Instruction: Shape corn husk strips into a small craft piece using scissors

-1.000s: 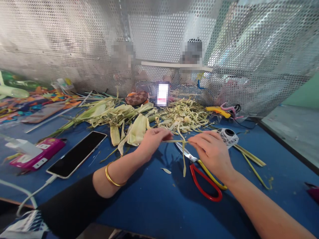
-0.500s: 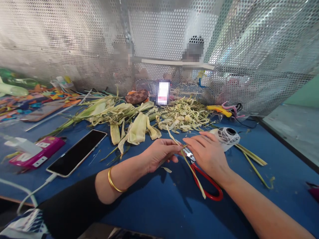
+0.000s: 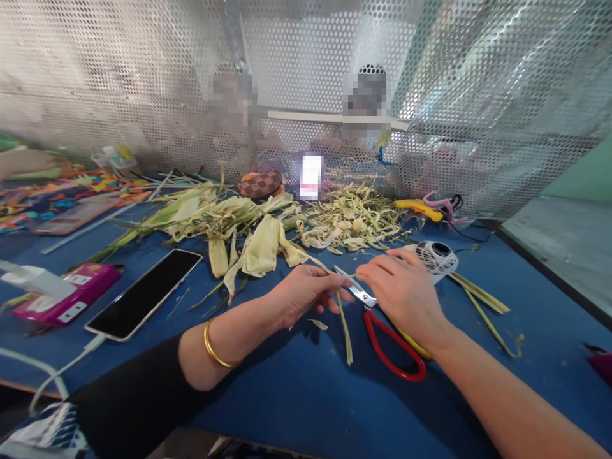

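Note:
My left hand (image 3: pixel 313 290) pinches a narrow, pale strip of corn husk (image 3: pixel 345 335), one end of which hangs below the fingers. Close by, my right hand (image 3: pixel 404 293) has its fingertips closed on a thin piece of the strip stretched between both hands. Beneath the hands lie scissors (image 3: pixel 396 357) with red handles, their blades pointing away and to the left. Just beyond my right hand rests a spool of white thread (image 3: pixel 437 260). Dried corn husks (image 3: pixel 262 248) are heaped beyond my left hand.
Shredded husk (image 3: pixel 356 220) is piled before a perforated metal screen (image 3: pixel 306 57). A charging phone (image 3: pixel 143 293) and a magenta power strip (image 3: pixel 71 293) lie left. Husk stalks (image 3: pixel 482 293) and a yellow-handled tool (image 3: pixel 418 209) lie right. Another person's arm (image 3: pixel 21 164) shows far left.
The husk strip's hanging end has swung left and now points more straight down. My right hand has shifted slightly, uncovering more of the scissors. At far left, another person's arm has come into view.

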Available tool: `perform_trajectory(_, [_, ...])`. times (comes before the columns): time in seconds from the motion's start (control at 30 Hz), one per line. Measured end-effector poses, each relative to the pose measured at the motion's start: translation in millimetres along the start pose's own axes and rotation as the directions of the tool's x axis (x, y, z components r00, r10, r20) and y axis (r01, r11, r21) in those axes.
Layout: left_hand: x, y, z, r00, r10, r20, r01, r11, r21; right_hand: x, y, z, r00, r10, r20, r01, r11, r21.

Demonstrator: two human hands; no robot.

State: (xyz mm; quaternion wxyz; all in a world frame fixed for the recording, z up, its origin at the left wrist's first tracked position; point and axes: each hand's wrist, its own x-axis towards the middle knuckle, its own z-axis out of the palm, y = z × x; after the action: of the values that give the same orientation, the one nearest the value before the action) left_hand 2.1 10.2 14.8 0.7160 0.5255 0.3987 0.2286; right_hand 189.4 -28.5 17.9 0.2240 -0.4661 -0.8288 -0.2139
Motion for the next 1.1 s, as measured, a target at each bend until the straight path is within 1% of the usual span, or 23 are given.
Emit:
perform_trajectory(0.13, [0,0,-0.6,1.0,-0.019,0.006,0.019,0.999,0.035,2,0,-1,1.0,0.01,-0.002,-0.01,1.0,0.01])
perform_trajectory(0.23, [0,0,-0.9,1.0,-0.021,-0.014,0.021,1.0,0.005,2,2,0,0.999,0.047,-0.026,-0.044,0.995,0.087])
perform_trajectory(0.27, [1,0,-1.1,1.0,-0.024,-0.013,0.024,1.0,-0.009,1,4,0,0.996,0.08,-0.045,-0.074,0.989,0.128])
perform_trajectory(0.33, [1,1,-1.7,0.999,-0.044,0.006,0.044,0.998,-0.033,1,8,0,0.978,0.187,-0.09,-0.165,0.964,0.208])
perform_trajectory(0.43, [1,2,-2.6,0.995,-0.085,0.046,0.087,0.996,-0.037,-1,14,0,0.922,0.357,-0.152,-0.308,0.911,0.273])
perform_trajectory(0.5, [1,1,-2.5,0.994,-0.091,0.062,0.092,0.996,-0.005,-1,15,-2,0.894,0.389,-0.221,-0.342,0.913,0.221])
perform_trajectory(0.53, [1,1,-2.0,0.993,-0.09,0.075,0.089,0.996,0.022,-1,13,-3,0.893,0.372,-0.253,-0.338,0.926,0.167])
perform_trajectory(0.57, [0,0,-1.1,0.992,-0.085,0.094,0.081,0.995,0.055,-1,10,-5,0.904,0.336,-0.266,-0.319,0.942,0.107])
perform_trajectory(0.6, [-1,-1,0.2,0.989,-0.08,0.123,0.07,0.994,0.089,0,6,-6,0.924,0.292,-0.245,-0.286,0.956,0.062])
perform_trajectory(0.63, [-2,-2,1.9,0.984,-0.08,0.157,0.061,0.991,0.122,1,0,-8,0.947,0.254,-0.198,-0.25,0.967,0.046])
perform_trajectory(0.67, [-4,-3,3.9,0.978,-0.082,0.191,0.053,0.987,0.15,3,-5,-9,0.967,0.225,-0.121,-0.217,0.974,0.072])
perform_trajectory(0.7, [-5,-4,6.1,0.972,-0.089,0.216,0.05,0.983,0.179,4,-12,-9,0.976,0.216,-0.034,-0.209,0.968,0.141])
perform_trajectory(0.73, [-7,-4,8.4,0.968,-0.1,0.231,0.051,0.977,0.208,6,-18,-9,0.972,0.231,0.053,-0.237,0.941,0.24])
perform_trajectory(0.77, [-8,-5,10.8,0.965,-0.115,0.236,0.059,0.97,0.235,8,-23,-9,0.952,0.263,0.158,-0.304,0.885,0.352])
perform_trajectory(0.8, [-9,-5,13.1,0.964,-0.132,0.23,0.07,0.963,0.259,10,-28,-8,0.915,0.307,0.263,-0.398,0.796,0.456])
perform_trajectory(0.87, [-10,-6,16.9,0.965,-0.159,0.21,0.093,0.951,0.294,13,-34,-5,0.816,0.361,0.452,-0.577,0.555,0.599])
perform_trajectory(0.9, [-10,-6,18.3,0.965,-0.17,0.201,0.103,0.946,0.307,14,-35,-4,0.775,0.368,0.514,-0.632,0.435,0.642])
perform_trajectory(0.93, [-11,-6,19.2,0.965,-0.178,0.192,0.11,0.942,0.318,14,-36,-3,0.752,0.376,0.542,-0.655,0.335,0.677])
perform_trajectory(0.97, [-11,-6,19.6,0.966,-0.184,0.181,0.117,0.937,0.329,15,-36,-3,0.746,0.39,0.541,-0.653,0.266,0.709])
perform_trajectory(1.0, [-10,-7,19.5,0.968,-0.186,0.17,0.121,0.935,0.335,14,-35,-3,0.747,0.417,0.518,-0.638,0.23,0.735])
perform_trajectory(1.03, [-10,-7,18.8,0.97,-0.185,0.159,0.124,0.936,0.329,13,-34,-4,0.752,0.452,0.48,-0.617,0.225,0.754])
perform_trajectory(1.07, [-9,-7,17.6,0.973,-0.18,0.144,0.128,0.941,0.313,12,-34,-5,0.76,0.489,0.428,-0.591,0.247,0.768])
perform_trajectory(1.1, [-8,-6,16.0,0.976,-0.176,0.13,0.134,0.95,0.282,10,-33,-6,0.771,0.518,0.37,-0.566,0.291,0.772])
